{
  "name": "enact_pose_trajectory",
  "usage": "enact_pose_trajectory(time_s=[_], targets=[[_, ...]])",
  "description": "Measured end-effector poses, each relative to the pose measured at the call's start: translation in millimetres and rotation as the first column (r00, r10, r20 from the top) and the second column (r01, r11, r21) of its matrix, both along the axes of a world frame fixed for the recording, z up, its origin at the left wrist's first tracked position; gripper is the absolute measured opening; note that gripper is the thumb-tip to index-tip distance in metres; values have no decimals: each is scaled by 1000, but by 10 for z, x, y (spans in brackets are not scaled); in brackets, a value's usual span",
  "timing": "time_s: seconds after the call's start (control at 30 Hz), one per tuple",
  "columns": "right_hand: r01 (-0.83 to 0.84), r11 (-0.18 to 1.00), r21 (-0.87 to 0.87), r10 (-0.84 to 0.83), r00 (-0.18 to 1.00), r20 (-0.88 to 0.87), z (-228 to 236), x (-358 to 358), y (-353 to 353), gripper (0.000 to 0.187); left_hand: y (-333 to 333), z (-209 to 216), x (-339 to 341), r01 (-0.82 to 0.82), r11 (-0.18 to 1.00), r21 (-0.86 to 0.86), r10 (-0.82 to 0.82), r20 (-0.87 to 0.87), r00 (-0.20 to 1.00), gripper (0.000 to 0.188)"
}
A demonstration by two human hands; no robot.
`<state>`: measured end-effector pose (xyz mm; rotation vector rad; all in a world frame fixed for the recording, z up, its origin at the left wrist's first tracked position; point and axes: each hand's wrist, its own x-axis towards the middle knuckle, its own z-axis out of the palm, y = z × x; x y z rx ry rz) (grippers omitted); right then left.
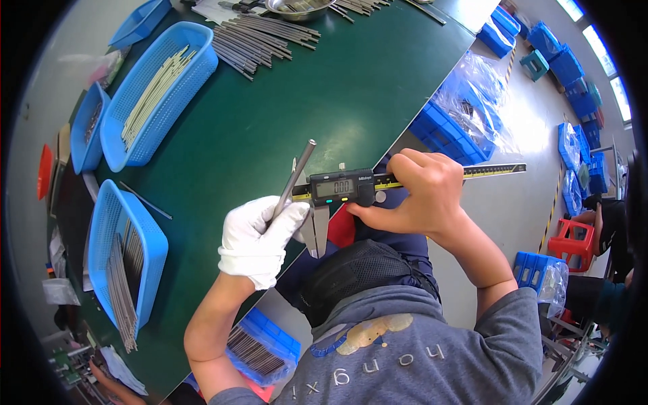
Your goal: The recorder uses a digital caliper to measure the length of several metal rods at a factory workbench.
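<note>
A white glove covers my left hand [256, 239], whose fingers are closed around a thin grey metal rod [298, 170]. The rod slants up and to the right out of the fingers. Just beside it is a digital caliper [342, 187], its display facing up and its long jaws pointing down toward my lap. My bare right hand [428, 189] grips the caliper's beam to the right of the display. The jaws look closed together, and the rod passes by them rather than between them. My gloved fingertips meet the caliper's left end and hide part of it.
Blue baskets [162, 253] with rods line the green table's [310, 101] left side. Loose metal rods [260, 40] lie at the far side near a metal bowl [300, 8]. Blue crates [442, 131] stand on the floor to the right, with a red stool [572, 244] beyond.
</note>
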<state>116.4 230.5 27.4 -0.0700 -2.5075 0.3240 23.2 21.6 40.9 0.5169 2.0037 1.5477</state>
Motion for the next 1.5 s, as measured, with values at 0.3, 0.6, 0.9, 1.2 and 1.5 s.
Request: enact_pose_trajectory(time_s=[0.3,0.6,0.9,1.2,1.5], targets=[[-131,981,-140,143,986,82,52,64,-1,56,51,77,-63,-72,997,37,55,351,935,21],[-123,979,-163,145,981,132,287,202,-102,34,-43,209,-70,-154,972,178,35,538,842,19],[-14,987,-157,50,973,227,222,512,167,37,-298,181,-430,-382,903,195,279,409,869,22],[151,919,-364,-22,941,337,-117,639,237,54,-448,57,-588,-310,923,230,248,260,933,27],[167,922,-349,-41,939,341,-295,719,395,42,-556,-236,-524,-66,978,198,194,-749,633,27]])
